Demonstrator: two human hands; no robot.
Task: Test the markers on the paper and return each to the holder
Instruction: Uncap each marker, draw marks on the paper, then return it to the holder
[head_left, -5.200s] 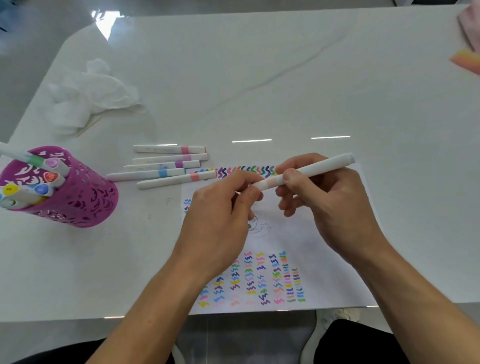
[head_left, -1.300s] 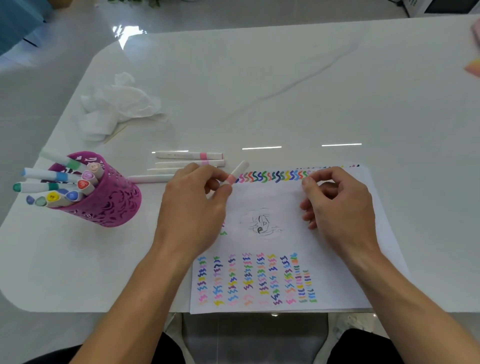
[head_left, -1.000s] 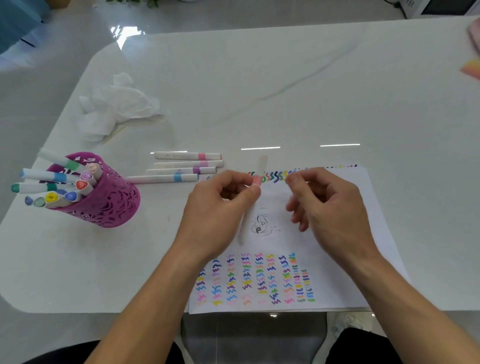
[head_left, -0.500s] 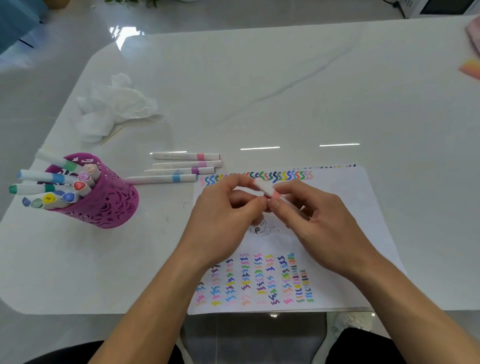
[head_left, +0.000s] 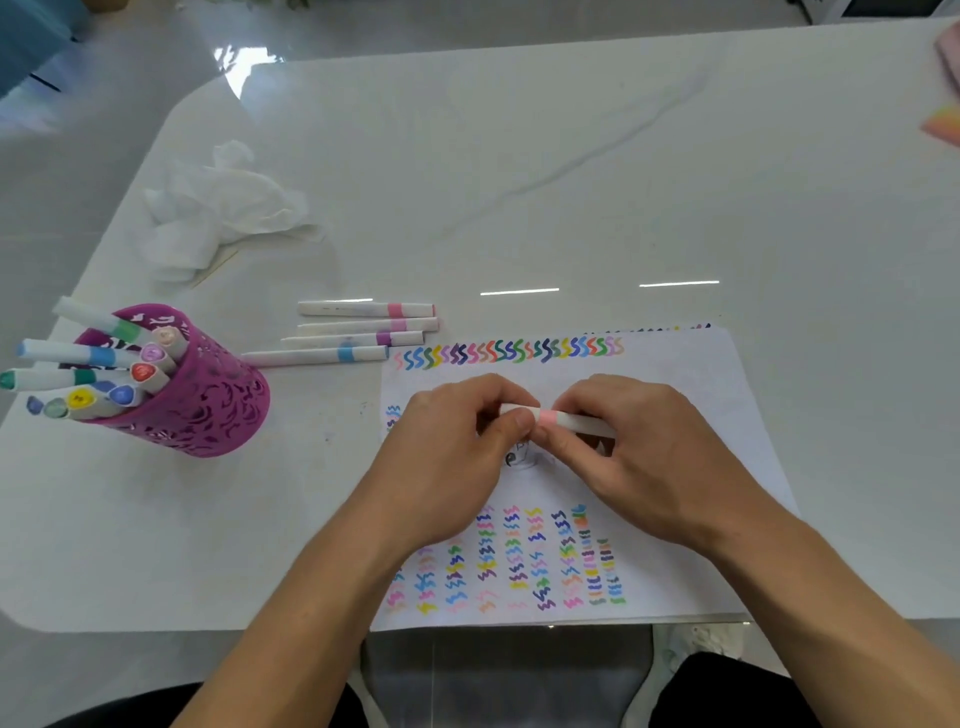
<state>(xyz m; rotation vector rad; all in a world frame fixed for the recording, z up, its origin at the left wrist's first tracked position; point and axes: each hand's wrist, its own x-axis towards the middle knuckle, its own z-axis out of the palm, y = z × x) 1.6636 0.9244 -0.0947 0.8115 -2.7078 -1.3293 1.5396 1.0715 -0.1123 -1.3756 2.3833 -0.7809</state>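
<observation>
A pink-banded marker (head_left: 558, 420) is pinched crosswise between left hand (head_left: 457, 457) and right hand (head_left: 634, 452), above the paper (head_left: 727, 395).

Left forearm (head_left: 311, 613) and right forearm (head_left: 831, 597) come in from the near edge and converge at centre. We note the left hand (head_left: 452, 462) pinching one end of the marker (head_left: 549, 417) and the right hand (head_left: 644, 462) pinching the other. Both hands are backs up, fingers curled, thumbs nearly meeting.
</observation>
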